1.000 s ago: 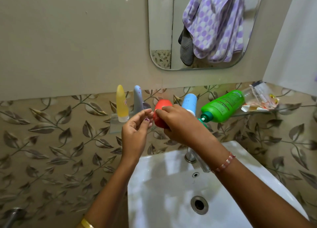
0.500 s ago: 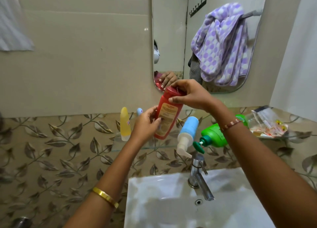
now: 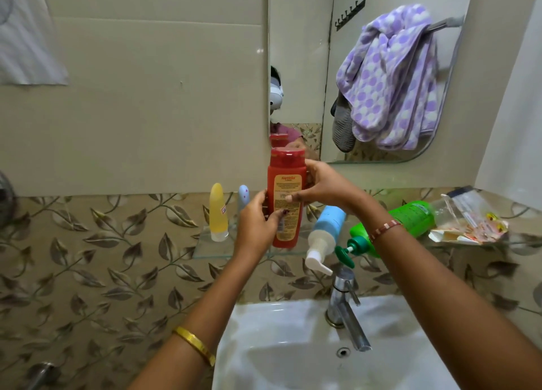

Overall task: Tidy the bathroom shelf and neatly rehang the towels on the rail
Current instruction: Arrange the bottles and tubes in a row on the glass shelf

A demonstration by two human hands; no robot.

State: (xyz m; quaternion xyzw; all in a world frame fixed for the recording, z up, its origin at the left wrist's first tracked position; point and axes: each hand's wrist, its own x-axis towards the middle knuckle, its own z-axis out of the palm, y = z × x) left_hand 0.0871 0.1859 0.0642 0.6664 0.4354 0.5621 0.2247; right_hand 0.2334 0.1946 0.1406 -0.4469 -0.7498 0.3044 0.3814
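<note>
A red bottle (image 3: pixel 286 184) stands upright at the glass shelf (image 3: pixel 211 252), held by both hands. My left hand (image 3: pixel 256 222) grips its lower left side; my right hand (image 3: pixel 325 187) wraps its right side. On the shelf a yellow tube (image 3: pixel 217 210) and a blue tube (image 3: pixel 243 197) stand to the left. A blue pump bottle (image 3: pixel 325 231) and a green pump bottle (image 3: pixel 410 219) lie on their sides to the right. In the mirror (image 3: pixel 296 67), a purple dotted towel (image 3: pixel 390 78) and a grey cloth (image 3: pixel 341 125) hang bunched on a rail (image 3: pixel 445 23).
Crumpled packets and a clear bag (image 3: pixel 469 219) lie at the shelf's right end. A white sink (image 3: pixel 293 345) with a chrome tap (image 3: pixel 346 307) is below the shelf. A white cloth (image 3: pixel 26 37) hangs at the upper left wall.
The red bottle was lifted from lying on the shelf and turned upright. My right hand slid from its cap down to its side, and the bottle came down to the shelf.
</note>
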